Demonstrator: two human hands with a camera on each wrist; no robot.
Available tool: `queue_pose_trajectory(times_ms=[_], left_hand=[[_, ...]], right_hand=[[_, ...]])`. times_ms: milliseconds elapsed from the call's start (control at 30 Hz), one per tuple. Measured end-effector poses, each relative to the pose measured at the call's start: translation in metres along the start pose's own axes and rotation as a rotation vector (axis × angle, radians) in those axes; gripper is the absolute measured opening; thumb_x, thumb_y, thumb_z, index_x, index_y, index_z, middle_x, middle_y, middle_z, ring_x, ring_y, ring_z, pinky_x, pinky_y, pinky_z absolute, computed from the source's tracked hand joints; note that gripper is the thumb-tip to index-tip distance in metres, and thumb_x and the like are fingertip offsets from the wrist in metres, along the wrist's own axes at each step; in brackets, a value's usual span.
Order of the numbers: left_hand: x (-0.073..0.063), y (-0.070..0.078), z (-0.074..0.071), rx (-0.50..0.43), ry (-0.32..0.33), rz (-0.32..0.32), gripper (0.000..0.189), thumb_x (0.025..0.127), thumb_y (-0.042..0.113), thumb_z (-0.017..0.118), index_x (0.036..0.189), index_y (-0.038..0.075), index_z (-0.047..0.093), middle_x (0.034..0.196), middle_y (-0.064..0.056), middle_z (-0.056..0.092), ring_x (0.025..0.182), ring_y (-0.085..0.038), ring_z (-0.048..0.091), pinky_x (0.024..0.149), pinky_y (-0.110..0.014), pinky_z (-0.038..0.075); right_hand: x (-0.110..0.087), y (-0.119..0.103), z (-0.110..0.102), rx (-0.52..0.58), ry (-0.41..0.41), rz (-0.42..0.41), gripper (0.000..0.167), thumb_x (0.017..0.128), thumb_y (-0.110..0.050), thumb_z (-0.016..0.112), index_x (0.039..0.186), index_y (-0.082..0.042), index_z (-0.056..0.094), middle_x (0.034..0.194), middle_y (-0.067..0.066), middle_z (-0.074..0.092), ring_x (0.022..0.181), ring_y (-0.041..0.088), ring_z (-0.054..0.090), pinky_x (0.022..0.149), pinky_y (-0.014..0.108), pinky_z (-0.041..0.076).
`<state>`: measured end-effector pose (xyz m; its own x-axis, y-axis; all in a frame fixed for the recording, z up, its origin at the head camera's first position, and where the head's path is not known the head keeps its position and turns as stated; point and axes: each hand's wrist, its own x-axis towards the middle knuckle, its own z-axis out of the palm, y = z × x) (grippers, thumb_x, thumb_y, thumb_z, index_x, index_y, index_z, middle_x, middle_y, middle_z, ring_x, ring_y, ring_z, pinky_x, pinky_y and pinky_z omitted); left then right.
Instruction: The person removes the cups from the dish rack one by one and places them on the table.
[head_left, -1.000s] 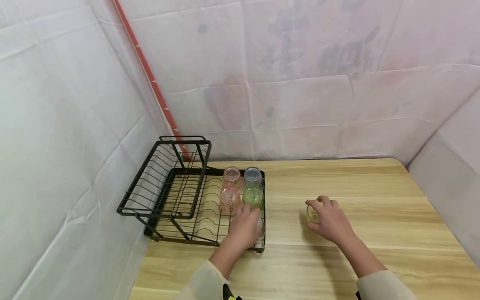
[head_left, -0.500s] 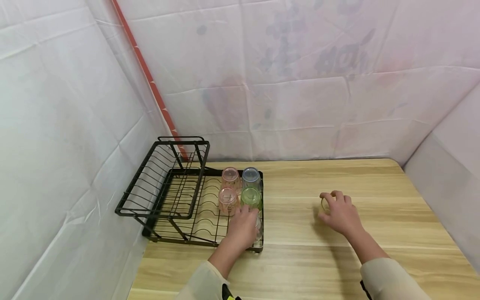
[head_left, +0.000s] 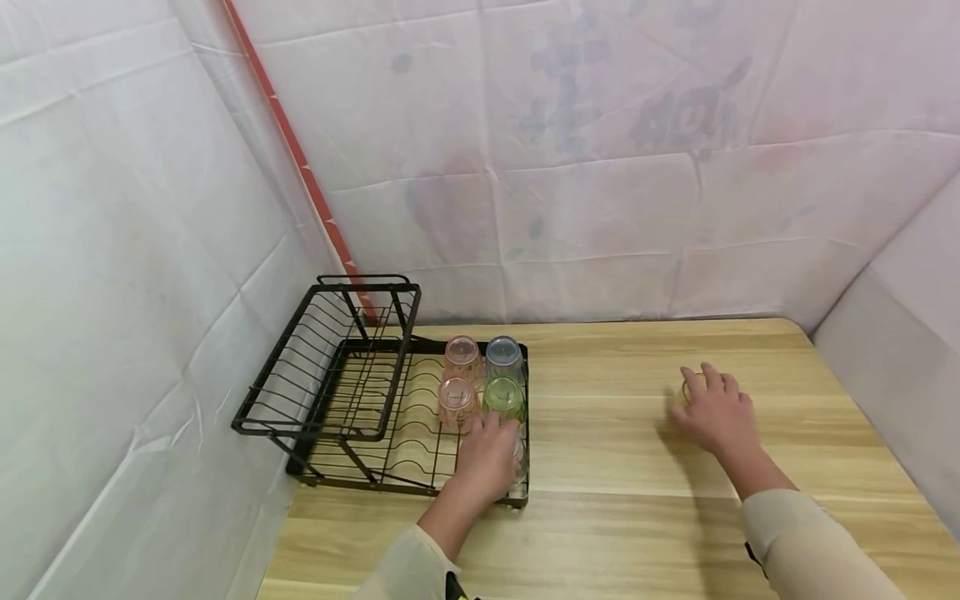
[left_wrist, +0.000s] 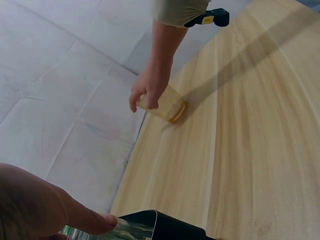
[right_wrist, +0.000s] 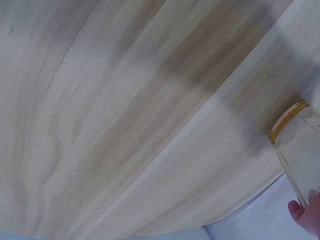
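My left hand (head_left: pixel 486 460) holds a clear glass (head_left: pixel 519 458) at the front right corner of the black dish rack (head_left: pixel 408 486). In the left wrist view my thumb lies along this glass (left_wrist: pixel 131 229), and my palm hides much of it. Out on the right of the table, my right hand (head_left: pixel 718 412) grips a yellow-tinted glass (left_wrist: pixel 165 106) near its upper rim, from above. Its thick amber base (right_wrist: pixel 289 120) is down by the tabletop; whether it touches, I cannot tell. A green glass (head_left: pixel 504 398) stands upside down just beyond my left fingers.
Two pink glasses (head_left: pixel 457 398) and a blue glass (head_left: pixel 505 354) stand upside down in the rack's right part. A raised black wire tier (head_left: pixel 330 358) covers its left side. White sheeting (head_left: pixel 600 208) walls the wooden table (head_left: pixel 600 533) at the back and sides.
My right hand has moved right and slightly away from me across the table, carrying the yellow glass. My left hand stays on the clear glass in the rack.
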<state>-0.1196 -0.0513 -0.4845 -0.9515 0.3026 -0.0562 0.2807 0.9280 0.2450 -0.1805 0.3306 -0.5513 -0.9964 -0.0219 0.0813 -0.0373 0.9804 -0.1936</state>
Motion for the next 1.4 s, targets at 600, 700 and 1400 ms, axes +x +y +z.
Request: queue_pose_trajectory(times_ms=[600,700,1400], left_hand=[[0.0,-0.004,0.003,-0.016,0.002,-0.026,0.056,0.077,0.022,0.084,0.127,0.013,0.061,0.126,-0.016,0.057,0.125,-0.044,0.047,0.09,-0.052,0.052],[-0.001,-0.005,0.001,-0.026,0.014,-0.032,0.056,0.076,0.02,0.084,0.127,0.013,0.061,0.126,-0.017,0.057,0.126,-0.045,0.046,0.09,-0.053,0.053],[0.0,0.002,0.007,-0.034,0.018,-0.04,0.057,0.076,0.019,0.084,0.128,0.014,0.06,0.131,-0.016,0.055,0.128,-0.045,0.045,0.083,-0.053,0.055]], right_hand=[[0.006,0.087,-0.02,0.095,-0.101,0.223,0.077,0.097,-0.049,0.044,0.152,-0.001,0.019,0.141,0.044,0.014,0.123,0.068,0.013,0.085,0.076,0.022],[0.005,0.098,-0.025,0.1,-0.116,0.249,0.079,0.098,-0.051,0.042,0.153,0.0,0.016,0.141,0.046,0.012,0.122,0.069,0.012,0.085,0.076,0.022],[0.012,0.136,-0.032,0.123,-0.148,0.307,0.087,0.095,-0.058,0.043,0.152,0.002,0.015,0.138,0.049,0.008,0.116,0.073,0.011,0.086,0.075,0.02]])
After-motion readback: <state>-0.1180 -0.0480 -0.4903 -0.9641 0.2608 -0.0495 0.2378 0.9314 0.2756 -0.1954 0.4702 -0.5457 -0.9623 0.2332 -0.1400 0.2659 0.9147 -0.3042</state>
